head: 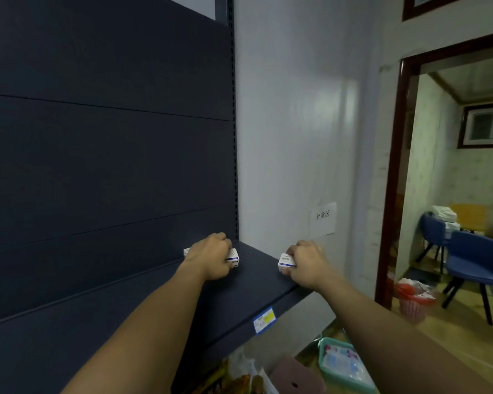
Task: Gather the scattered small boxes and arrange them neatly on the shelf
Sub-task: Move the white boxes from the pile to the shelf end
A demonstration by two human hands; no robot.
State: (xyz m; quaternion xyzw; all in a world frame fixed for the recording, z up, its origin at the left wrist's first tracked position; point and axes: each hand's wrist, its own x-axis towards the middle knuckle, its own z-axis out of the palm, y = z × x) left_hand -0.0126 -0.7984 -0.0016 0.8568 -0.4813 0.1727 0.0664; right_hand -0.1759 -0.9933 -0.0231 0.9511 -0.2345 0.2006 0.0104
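**A:** Where are the boxes?

**B:** Both are on the dark shelf (248,282), near its right end. The left hand (211,255) has its fingers curled over a small white box (234,256) with blue print, set back close to the rear panel (106,155). A white corner showing at the wrist may be a further box, but I cannot tell.

**A:** And the other hand?

**B:** The right hand (306,264) grips a second white box (285,263) just above the shelf's front edge, fingers clamped round its right side, the blue-striped face turned left. The two boxes sit apart, with bare shelf between them.

**A:** Any containers about?

**B:** Below the shelf, on the floor, a teal plastic basket (323,362) holds pale blue and pink packets, too blurred to name. Beside it lies a brownish piece with a round hole (295,379), and some crinkled wrappers (239,373). Through the doorway (393,177), a pink wastebasket (411,309) holds a red-and-white bag with rubbish, near blue chairs (478,265).

**A:** Anything on the shelf's edge?

**B:** A blue-and-yellow price tag (264,319). A paper sign (322,218) is stuck to the wall.
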